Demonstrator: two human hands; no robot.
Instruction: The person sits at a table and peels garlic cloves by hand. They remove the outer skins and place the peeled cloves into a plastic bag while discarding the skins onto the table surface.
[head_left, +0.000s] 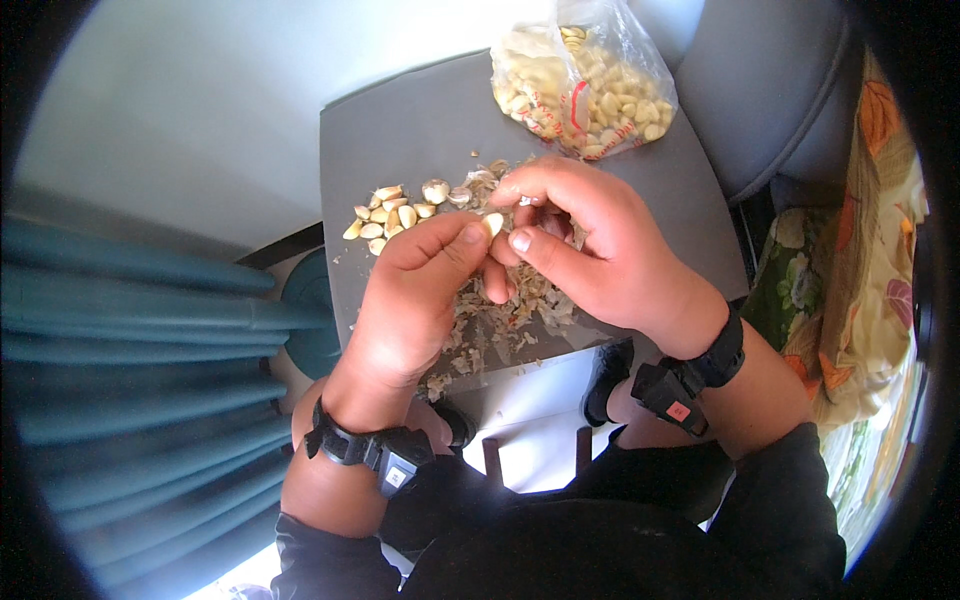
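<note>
My left hand (427, 277) pinches a pale garlic clove (492, 223) between thumb and fingertips, over the middle of a grey tabletop (420, 112). Right beside it is my right hand (592, 240), thumb and forefinger apart. A small white fleck (527, 201) shows at its curled fingers, some of which are hidden. Loose garlic cloves (391, 215) are grouped beyond my left hand, with a partly broken garlic bulb (435, 191) at their right. Dry garlic skins (525, 307) are strewn beneath both hands.
A clear plastic bag (585, 97) with red print, full of pale cloves, stands at the table's far right. Teal curtains (142, 337) hang at left, beside a round teal object (309, 315). A grey padded seat (757, 97) and patterned fabric (855, 300) border the right side.
</note>
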